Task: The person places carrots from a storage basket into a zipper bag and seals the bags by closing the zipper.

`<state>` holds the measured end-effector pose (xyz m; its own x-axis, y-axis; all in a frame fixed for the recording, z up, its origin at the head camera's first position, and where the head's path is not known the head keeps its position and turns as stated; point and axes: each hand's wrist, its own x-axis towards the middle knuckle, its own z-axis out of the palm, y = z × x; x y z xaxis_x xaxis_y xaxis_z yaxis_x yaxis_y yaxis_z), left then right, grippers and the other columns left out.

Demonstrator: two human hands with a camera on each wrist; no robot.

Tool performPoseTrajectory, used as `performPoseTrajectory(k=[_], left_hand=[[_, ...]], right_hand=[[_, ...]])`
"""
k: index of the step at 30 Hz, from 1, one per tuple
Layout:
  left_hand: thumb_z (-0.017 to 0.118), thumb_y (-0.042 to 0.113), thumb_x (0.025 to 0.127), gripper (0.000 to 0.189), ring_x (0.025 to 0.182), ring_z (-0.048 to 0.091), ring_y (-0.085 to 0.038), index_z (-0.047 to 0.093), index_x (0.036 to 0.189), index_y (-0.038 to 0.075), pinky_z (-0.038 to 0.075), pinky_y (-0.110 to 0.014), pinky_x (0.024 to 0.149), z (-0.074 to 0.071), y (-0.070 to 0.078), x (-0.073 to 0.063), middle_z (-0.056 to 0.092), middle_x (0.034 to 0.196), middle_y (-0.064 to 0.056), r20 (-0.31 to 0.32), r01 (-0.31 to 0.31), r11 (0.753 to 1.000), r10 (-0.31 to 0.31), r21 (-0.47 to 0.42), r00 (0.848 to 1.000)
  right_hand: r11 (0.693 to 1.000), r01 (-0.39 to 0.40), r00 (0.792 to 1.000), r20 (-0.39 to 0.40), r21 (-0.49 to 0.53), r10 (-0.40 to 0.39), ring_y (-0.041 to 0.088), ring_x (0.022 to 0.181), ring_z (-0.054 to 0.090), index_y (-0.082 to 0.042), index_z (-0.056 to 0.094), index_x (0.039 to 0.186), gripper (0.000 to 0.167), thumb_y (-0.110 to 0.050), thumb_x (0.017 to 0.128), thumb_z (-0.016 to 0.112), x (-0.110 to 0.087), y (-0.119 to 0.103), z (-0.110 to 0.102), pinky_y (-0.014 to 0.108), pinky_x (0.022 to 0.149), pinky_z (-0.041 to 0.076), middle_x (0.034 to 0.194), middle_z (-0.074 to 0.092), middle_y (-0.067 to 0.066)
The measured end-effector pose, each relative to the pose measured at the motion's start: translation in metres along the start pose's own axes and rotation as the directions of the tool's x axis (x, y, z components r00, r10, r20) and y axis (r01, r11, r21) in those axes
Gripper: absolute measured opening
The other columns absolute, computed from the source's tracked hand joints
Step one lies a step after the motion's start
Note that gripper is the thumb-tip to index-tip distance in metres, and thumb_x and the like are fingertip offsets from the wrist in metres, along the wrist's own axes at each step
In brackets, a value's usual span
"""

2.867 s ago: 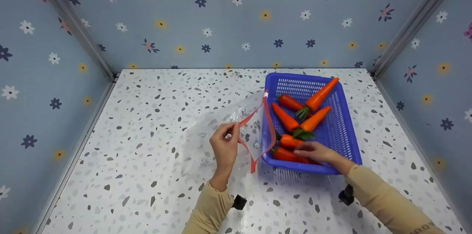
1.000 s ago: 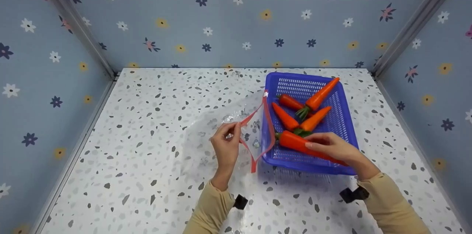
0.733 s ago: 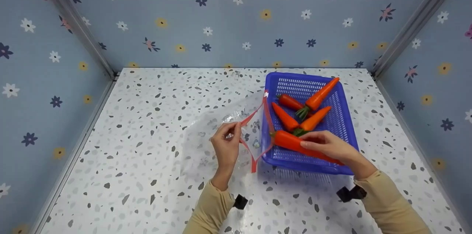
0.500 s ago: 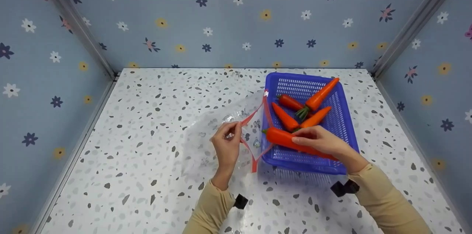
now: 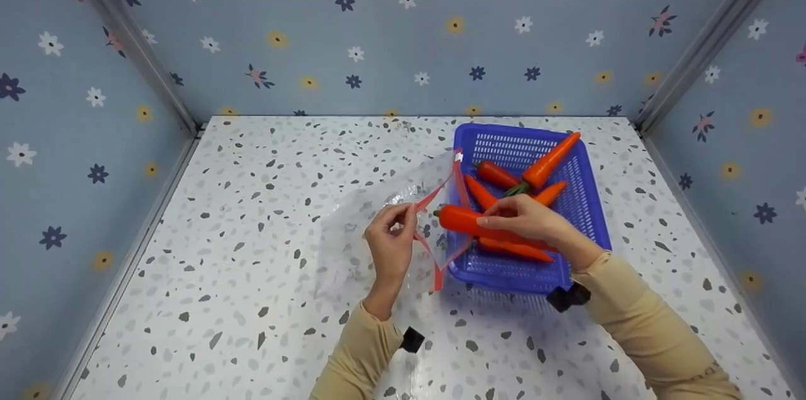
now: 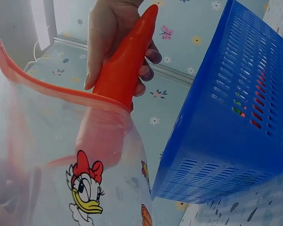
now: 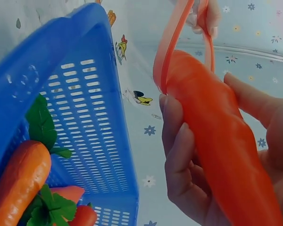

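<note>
My left hand [image 5: 389, 245] pinches the near side of the red-edged mouth of a clear zip bag [image 5: 352, 255], which lies on the table with its mouth spread. My right hand [image 5: 532, 223] grips a large orange-red carrot [image 5: 458, 220], thumb on one side and fingers on the other. The carrot's thick stem end points left at the bag mouth. In the left wrist view, that end shows through the printed plastic below the red strip [image 6: 75, 96]. The blue basket [image 5: 578, 189] stands beneath my right hand, with several carrots [image 5: 549, 162] in it.
Another carrot [image 5: 516, 250] lies in the basket below the held one. The basket's left rim borders the bag mouth. Flowered panels [image 5: 403, 28] enclose the speckled table [image 5: 252, 198] at the back and both sides.
My right hand has picked a carrot up from the near part of the basket and carried it left and away from me to the bag mouth. My left hand keeps its pinch, shifting slightly right.
</note>
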<state>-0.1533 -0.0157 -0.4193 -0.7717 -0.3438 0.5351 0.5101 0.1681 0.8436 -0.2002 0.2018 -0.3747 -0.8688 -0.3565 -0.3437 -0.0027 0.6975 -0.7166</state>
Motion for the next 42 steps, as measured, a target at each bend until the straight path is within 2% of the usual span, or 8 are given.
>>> performPoseTrajectory(k=[5, 12, 16, 22, 24, 29, 34, 42], left_hand=[[0.059, -0.008, 0.079, 0.006, 0.059, 0.053, -0.017, 0.065, 0.08, -0.01, 0.045, -0.018, 0.046, 0.002, -0.001, 0.003, 0.058, 0.069, -0.015, 0.002, -0.01, 1.0, 0.01, -0.017, 1.0], [0.061, 0.0, 0.081, 0.007, 0.06, 0.052, -0.016, 0.067, 0.081, -0.005, 0.044, -0.019, 0.045, 0.008, -0.025, 0.009, 0.059, 0.07, -0.011, -0.004, -0.015, 0.999, 0.015, -0.03, 1.0], [0.061, 0.005, 0.082, 0.01, 0.059, 0.052, -0.015, 0.068, 0.082, -0.003, 0.045, -0.021, 0.045, 0.01, -0.028, 0.012, 0.059, 0.07, -0.008, -0.014, -0.027, 0.999, 0.026, -0.032, 1.0], [0.061, 0.006, 0.082, 0.01, 0.061, 0.052, -0.013, 0.068, 0.081, -0.002, 0.047, -0.023, 0.047, 0.011, -0.029, 0.015, 0.059, 0.07, -0.006, -0.045, -0.029, 0.999, 0.028, -0.021, 0.999], [0.061, 0.002, 0.082, 0.009, 0.062, 0.052, -0.015, 0.067, 0.082, -0.004, 0.046, -0.023, 0.048, 0.009, -0.02, 0.017, 0.059, 0.07, -0.008, -0.048, -0.015, 1.0, 0.014, -0.023, 0.999], [0.061, 0.001, 0.081, 0.008, 0.061, 0.052, -0.015, 0.067, 0.082, -0.005, 0.044, -0.024, 0.047, 0.007, -0.017, 0.021, 0.059, 0.07, -0.009, -0.067, -0.039, 0.999, 0.037, -0.028, 0.997], [0.062, 0.003, 0.082, 0.008, 0.061, 0.054, -0.014, 0.067, 0.082, -0.002, 0.045, -0.022, 0.046, 0.006, -0.023, 0.025, 0.059, 0.07, -0.006, -0.084, -0.094, 0.995, 0.091, -0.034, 0.992], [0.061, 0.003, 0.082, 0.009, 0.063, 0.054, -0.014, 0.067, 0.082, -0.003, 0.045, -0.019, 0.046, 0.007, -0.02, 0.027, 0.059, 0.07, -0.008, -0.083, -0.098, 0.994, 0.094, -0.045, 0.992]], right_hand=[[0.997, -0.029, 1.0, -0.003, -0.072, 0.029, 0.02, 0.078, 0.051, -0.009, 0.064, 0.096, 0.049, -0.052, 0.075, 0.062, 0.009, -0.008, -0.004, 0.029, 0.072, 0.038, 0.084, 0.057, 0.005], [0.994, -0.013, 1.0, -0.019, -0.11, 0.011, 0.022, 0.082, 0.051, -0.008, 0.064, 0.098, 0.048, -0.05, 0.074, 0.064, 0.019, -0.018, -0.007, 0.032, 0.077, 0.041, 0.089, 0.058, 0.007], [0.996, 0.025, 0.999, -0.029, -0.09, -0.028, 0.022, 0.082, 0.051, -0.006, 0.062, 0.101, 0.046, -0.045, 0.076, 0.065, 0.022, -0.024, -0.011, 0.032, 0.077, 0.042, 0.091, 0.058, 0.008], [0.997, 0.067, 0.998, 0.0, 0.035, -0.067, 0.022, 0.073, 0.059, -0.002, 0.06, 0.103, 0.039, -0.034, 0.081, 0.064, 0.024, -0.028, -0.015, 0.03, 0.065, 0.05, 0.09, 0.061, 0.014], [0.996, 0.077, 0.997, -0.011, 0.054, -0.077, 0.019, 0.069, 0.059, -0.002, 0.06, 0.104, 0.038, -0.034, 0.082, 0.062, 0.024, -0.026, -0.017, 0.028, 0.061, 0.05, 0.089, 0.061, 0.013], [0.992, 0.091, 0.994, -0.068, 0.091, -0.085, 0.017, 0.07, 0.059, 0.0, 0.059, 0.105, 0.038, -0.032, 0.084, 0.06, 0.027, -0.019, -0.026, 0.027, 0.06, 0.05, 0.09, 0.062, 0.012], [0.99, 0.029, 0.986, -0.169, 0.141, -0.005, 0.018, 0.072, 0.06, 0.0, 0.057, 0.106, 0.036, -0.029, 0.086, 0.059, 0.034, -0.009, -0.036, 0.026, 0.06, 0.05, 0.096, 0.06, 0.016], [0.975, -0.011, 0.927, -0.363, 0.224, 0.094, 0.01, 0.071, 0.057, 0.004, 0.051, 0.114, 0.039, -0.024, 0.088, 0.056, 0.049, 0.015, -0.052, 0.022, 0.066, 0.05, 0.105, 0.056, 0.021]])
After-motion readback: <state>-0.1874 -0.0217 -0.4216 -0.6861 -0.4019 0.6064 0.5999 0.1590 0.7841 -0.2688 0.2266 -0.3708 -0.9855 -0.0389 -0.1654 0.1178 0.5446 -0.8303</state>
